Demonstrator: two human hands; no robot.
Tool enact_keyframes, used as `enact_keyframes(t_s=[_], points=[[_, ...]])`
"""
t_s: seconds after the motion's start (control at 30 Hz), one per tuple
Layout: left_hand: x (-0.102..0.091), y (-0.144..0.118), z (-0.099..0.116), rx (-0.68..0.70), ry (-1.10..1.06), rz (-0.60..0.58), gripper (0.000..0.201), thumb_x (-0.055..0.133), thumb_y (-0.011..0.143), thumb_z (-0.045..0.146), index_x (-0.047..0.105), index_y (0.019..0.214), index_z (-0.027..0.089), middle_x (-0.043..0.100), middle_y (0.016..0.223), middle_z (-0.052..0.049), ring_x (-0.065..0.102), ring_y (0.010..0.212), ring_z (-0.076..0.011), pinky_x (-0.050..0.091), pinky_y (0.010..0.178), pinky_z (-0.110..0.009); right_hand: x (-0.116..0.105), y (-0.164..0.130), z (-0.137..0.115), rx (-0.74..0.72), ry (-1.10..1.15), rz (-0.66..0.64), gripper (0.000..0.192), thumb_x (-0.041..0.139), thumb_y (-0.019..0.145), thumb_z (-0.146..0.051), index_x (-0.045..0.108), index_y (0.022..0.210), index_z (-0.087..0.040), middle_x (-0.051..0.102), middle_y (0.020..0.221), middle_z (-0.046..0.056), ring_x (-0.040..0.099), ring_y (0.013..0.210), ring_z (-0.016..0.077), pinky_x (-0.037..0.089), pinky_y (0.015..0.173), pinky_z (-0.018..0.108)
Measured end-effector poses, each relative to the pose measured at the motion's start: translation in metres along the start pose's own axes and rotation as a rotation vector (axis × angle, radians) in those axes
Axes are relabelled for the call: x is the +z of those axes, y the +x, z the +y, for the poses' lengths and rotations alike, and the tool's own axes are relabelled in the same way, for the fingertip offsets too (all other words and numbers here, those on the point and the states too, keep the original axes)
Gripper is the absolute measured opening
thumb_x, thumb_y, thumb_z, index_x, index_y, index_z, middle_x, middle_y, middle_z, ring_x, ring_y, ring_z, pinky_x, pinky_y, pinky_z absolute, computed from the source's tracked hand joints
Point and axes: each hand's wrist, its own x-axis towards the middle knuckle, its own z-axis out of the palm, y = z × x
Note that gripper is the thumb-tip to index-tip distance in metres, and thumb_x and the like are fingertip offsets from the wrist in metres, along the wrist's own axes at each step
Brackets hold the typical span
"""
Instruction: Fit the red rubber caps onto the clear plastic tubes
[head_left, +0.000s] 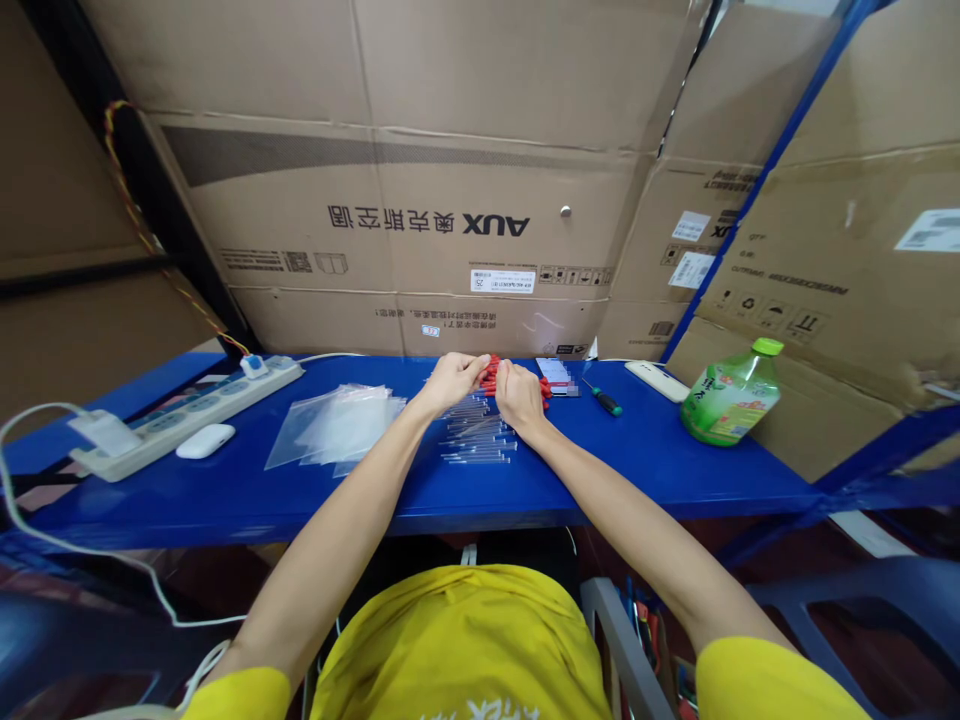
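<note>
Both hands, left hand [450, 381] & right hand [519, 396], pinch shut on a red-capped piece [490, 374] between them, above the row of clear tubes [480, 440] by the wrists; prob. light, stiff, slippery, brittle, so grip near caps.

On the shelf [225, 495] before me: my hands [450, 380] at centre over the tubes [480, 440], bags [337, 425] to their left, power strip [187, 415] farther left, screwdriver [604, 400] and bottle [731, 395] to the right, cartons [405, 220] behind.
</note>
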Motion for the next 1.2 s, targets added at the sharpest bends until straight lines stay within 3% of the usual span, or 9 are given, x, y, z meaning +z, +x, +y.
enact_keyframes(t_s=[0.13, 0.27, 0.43, 0.57, 0.7, 0.87, 1.0, 1.1, 1.2], points=[[-0.006, -0.001, 0.004, -0.015, -0.033, -0.006, 0.063, 0.055, 0.089, 0.073, 0.041, 0.057, 0.020, 0.039, 0.051, 0.003, 0.030, 0.049, -0.0080, 0.024, 0.052, -0.026, 0.001, 0.001, 0.005, 0.029, 0.027, 0.000, 0.049, 0.021, 0.112, -0.023, 0.067, 0.096, -0.013, 0.074, 0.088, 0.013, 0.067, 0.080, 0.0216, 0.039, 0.075, 0.030], [-0.024, -0.001, 0.004, 0.002, -0.165, 0.093, 0.056, 0.056, 0.091, 0.068, 0.038, 0.063, 0.022, 0.031, 0.052, 0.006, 0.024, 0.048, -0.0075, 0.020, 0.051, -0.026, -0.001, 0.002, 0.023, 0.187, -0.033, -0.003, 0.051, 0.020, 0.112, -0.025, 0.067, 0.097, -0.012, 0.072, 0.082, 0.013, 0.065, 0.073, 0.0215, 0.036, 0.070, 0.030], [-0.028, 0.004, -0.009, 0.031, 0.047, 0.154, 0.056, 0.050, 0.094, 0.063, 0.038, 0.059, 0.021, 0.037, 0.051, 0.003, 0.031, 0.050, -0.0093, 0.025, 0.053, -0.026, -0.007, 0.001, 0.036, 0.232, -0.094, 0.054, 0.045, 0.025, 0.111, -0.029, 0.065, 0.109, -0.010, 0.069, 0.083, 0.014, 0.060, 0.077, 0.0249, 0.036, 0.074, 0.033], [-0.023, 0.006, -0.018, 0.012, 0.105, 0.137, 0.058, 0.047, 0.095, 0.065, 0.039, 0.058, 0.021, 0.039, 0.050, 0.003, 0.034, 0.050, -0.0104, 0.026, 0.053, -0.027, -0.018, -0.001, 0.027, 0.111, -0.103, 0.172, 0.040, 0.032, 0.109, -0.031, 0.064, 0.126, -0.015, 0.069, 0.106, 0.016, 0.056, 0.102, 0.0307, 0.036, 0.090, 0.040], [-0.020, 0.004, -0.017, -0.027, -0.046, 0.063, 0.058, 0.050, 0.094, 0.069, 0.041, 0.063, 0.022, 0.037, 0.050, 0.004, 0.031, 0.049, -0.0096, 0.026, 0.051, -0.026, -0.024, 0.000, 0.012, -0.103, -0.100, 0.114, 0.040, 0.036, 0.109, -0.031, 0.060, 0.139, -0.019, 0.063, 0.131, 0.017, 0.050, 0.118, 0.0313, 0.031, 0.103, 0.046], [-0.017, 0.001, -0.012, -0.043, -0.189, -0.167, 0.058, 0.049, 0.094, 0.072, 0.043, 0.069, 0.021, 0.044, 0.055, 0.003, 0.035, 0.049, -0.0093, 0.029, 0.050, -0.024, -0.019, 0.003, 0.007, -0.290, -0.167, -0.038, 0.042, 0.029, 0.112, -0.032, 0.064, 0.128, -0.016, 0.067, 0.118, 0.017, 0.051, 0.107, 0.0296, 0.030, 0.099, 0.044], [-0.016, 0.000, -0.016, 0.061, 0.094, -0.135, 0.048, 0.039, 0.103, 0.056, 0.055, 0.077, 0.019, 0.061, 0.067, -0.003, 0.052, 0.060, -0.0145, 0.042, 0.060, -0.027, -0.016, 0.004, 0.015, -0.359, -0.195, -0.120, 0.043, 0.026, 0.113, -0.030, 0.066, 0.113, -0.016, 0.067, 0.105, 0.014, 0.051, 0.097, 0.0282, 0.030, 0.086, 0.040], [-0.014, -0.003, -0.019, 0.153, 0.476, -0.087, 0.028, 0.042, 0.103, 0.038, 0.064, 0.102, 0.021, 0.075, 0.098, -0.007, 0.068, 0.088, -0.0217, 0.050, 0.079, -0.032, -0.013, 0.003, 0.019, -0.401, -0.201, -0.149, 0.041, 0.027, 0.113, -0.029, 0.066, 0.112, -0.015, 0.068, 0.104, 0.014, 0.052, 0.097, 0.0275, 0.030, 0.085, 0.040], [-0.009, -0.006, -0.020, 0.196, 0.712, -0.127, 0.029, 0.042, 0.102, 0.031, 0.063, 0.120, 0.021, 0.072, 0.126, -0.012, 0.069, 0.114, -0.0266, 0.051, 0.095, -0.037, -0.010, 0.002, 0.019, -0.375, -0.225, -0.152, 0.040, 0.029, 0.114, -0.030, 0.065, 0.111, -0.014, 0.069, 0.104, 0.014, 0.053, 0.097, 0.0274, 0.030, 0.086, 0.040]])
